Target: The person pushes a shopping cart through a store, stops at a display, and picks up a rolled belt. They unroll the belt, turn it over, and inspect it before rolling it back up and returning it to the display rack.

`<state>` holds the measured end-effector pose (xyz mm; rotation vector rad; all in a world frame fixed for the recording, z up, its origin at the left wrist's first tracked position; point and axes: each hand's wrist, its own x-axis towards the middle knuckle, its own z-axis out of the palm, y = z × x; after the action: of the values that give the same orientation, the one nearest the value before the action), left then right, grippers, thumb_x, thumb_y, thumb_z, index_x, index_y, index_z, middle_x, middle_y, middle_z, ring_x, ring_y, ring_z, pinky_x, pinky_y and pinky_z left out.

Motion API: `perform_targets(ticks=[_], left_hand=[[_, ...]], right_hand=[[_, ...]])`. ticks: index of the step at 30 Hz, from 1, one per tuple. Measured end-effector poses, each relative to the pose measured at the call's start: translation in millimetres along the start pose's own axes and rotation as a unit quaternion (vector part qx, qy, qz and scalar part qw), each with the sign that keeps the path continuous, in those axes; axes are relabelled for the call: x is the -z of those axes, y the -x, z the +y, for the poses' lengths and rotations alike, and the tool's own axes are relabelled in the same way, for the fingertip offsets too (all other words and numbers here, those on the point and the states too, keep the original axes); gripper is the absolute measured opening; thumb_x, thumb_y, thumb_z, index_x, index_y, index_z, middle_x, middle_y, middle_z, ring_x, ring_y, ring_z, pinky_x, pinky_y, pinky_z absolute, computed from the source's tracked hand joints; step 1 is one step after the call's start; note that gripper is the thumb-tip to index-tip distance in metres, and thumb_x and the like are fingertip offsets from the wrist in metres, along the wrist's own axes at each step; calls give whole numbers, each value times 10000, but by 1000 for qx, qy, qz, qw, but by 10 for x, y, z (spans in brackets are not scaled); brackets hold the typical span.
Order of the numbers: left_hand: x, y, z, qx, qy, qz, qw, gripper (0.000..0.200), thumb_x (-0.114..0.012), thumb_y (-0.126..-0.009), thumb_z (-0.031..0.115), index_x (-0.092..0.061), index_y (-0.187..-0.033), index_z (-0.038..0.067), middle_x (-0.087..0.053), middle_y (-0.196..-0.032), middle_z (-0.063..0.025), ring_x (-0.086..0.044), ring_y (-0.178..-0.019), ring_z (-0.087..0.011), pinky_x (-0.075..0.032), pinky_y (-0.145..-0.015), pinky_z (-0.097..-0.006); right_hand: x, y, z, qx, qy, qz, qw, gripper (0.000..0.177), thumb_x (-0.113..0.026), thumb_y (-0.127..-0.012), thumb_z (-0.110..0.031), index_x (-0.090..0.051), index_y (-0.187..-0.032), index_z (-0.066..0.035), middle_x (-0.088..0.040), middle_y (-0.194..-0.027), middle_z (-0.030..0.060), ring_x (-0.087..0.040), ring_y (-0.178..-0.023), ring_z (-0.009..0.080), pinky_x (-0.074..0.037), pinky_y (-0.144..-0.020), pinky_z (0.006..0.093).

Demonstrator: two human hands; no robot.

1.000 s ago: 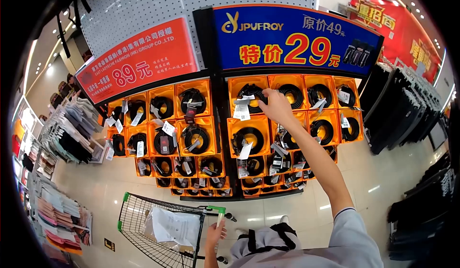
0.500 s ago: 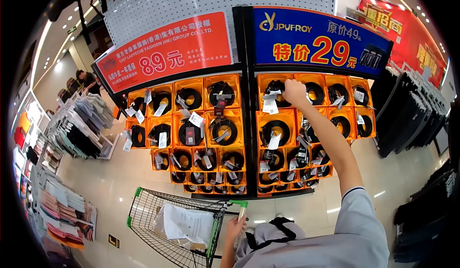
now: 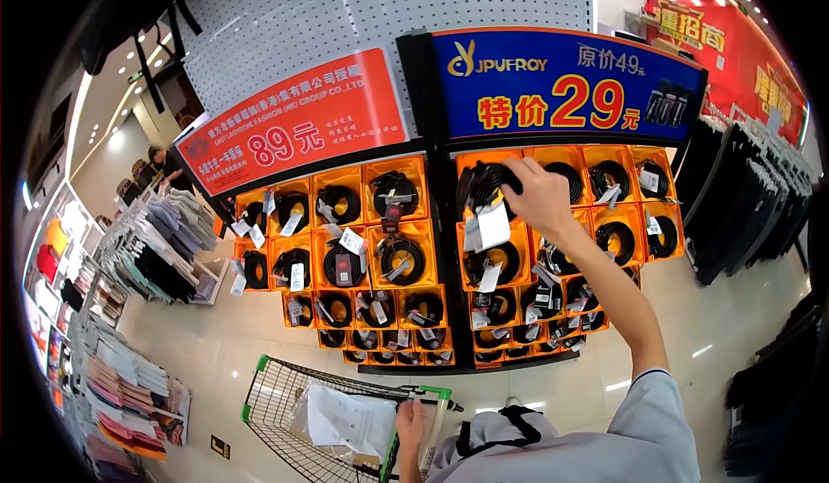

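Note:
My right hand (image 3: 537, 196) is closed on a coiled black belt (image 3: 486, 186) at the top left box of the right-hand rack. White tags (image 3: 489, 227) hang from that belt. My left hand (image 3: 411, 422) is low in the view, beside the green-ended handle of a wire shopping cart (image 3: 268, 414); its fingers are partly hidden, and I cannot tell whether they grip the handle. A clear plastic bag with a white item (image 3: 350, 421) lies in the cart. More coiled belts with tags fill the orange boxes (image 3: 399, 258) of both racks.
Above the boxes are a red price sign (image 3: 294, 120) and a blue price sign (image 3: 570, 90). Clothes racks stand left (image 3: 155, 241) and right (image 3: 751, 198). A person (image 3: 160, 162) is at the far left. Folded clothes (image 3: 129, 388) lie at lower left.
The belt has come forward out of its box in my right hand, and its tags look larger. The view has shifted, so the racks and cart sit lower.

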<state>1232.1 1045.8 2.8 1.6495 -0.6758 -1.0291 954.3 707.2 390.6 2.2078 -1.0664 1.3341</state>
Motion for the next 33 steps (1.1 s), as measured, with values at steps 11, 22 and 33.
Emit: perform_targets(ticks=[11,22,33], left_hand=[[-796,185,2756,-283,152,-53,946,385,-574,-986,107,-425,-1322,-10,-568,-1213,-132,-586,-1048,-187,-497,-888,-312],[-1373,103,2866,-210,88,-86,970,381,-712,-880,72,-494,-1180,-17,-648,-1022,-76,-622,-893,-108,-506,-793,-245],[-1353,27,2816,-76,265,-110,955,444,-576,-801,-86,-477,-1227,-11,-618,-973,-66,-621,-803,-119,-541,-681,-271]], right_hand=[[342,707,-745,93,-172,-113,974,416,-834,-629,-118,-701,-1023,-97,-704,-952,37,-688,-719,206,-538,-587,303],[174,956,-675,137,-235,-157,949,372,-806,-658,-144,-681,-1003,-84,-639,-934,32,-578,-954,249,-477,-825,373],[-81,1394,-668,-454,-665,-314,504,396,-796,-822,-135,-631,-1149,16,-677,-926,28,-603,-770,98,-485,-726,256]])
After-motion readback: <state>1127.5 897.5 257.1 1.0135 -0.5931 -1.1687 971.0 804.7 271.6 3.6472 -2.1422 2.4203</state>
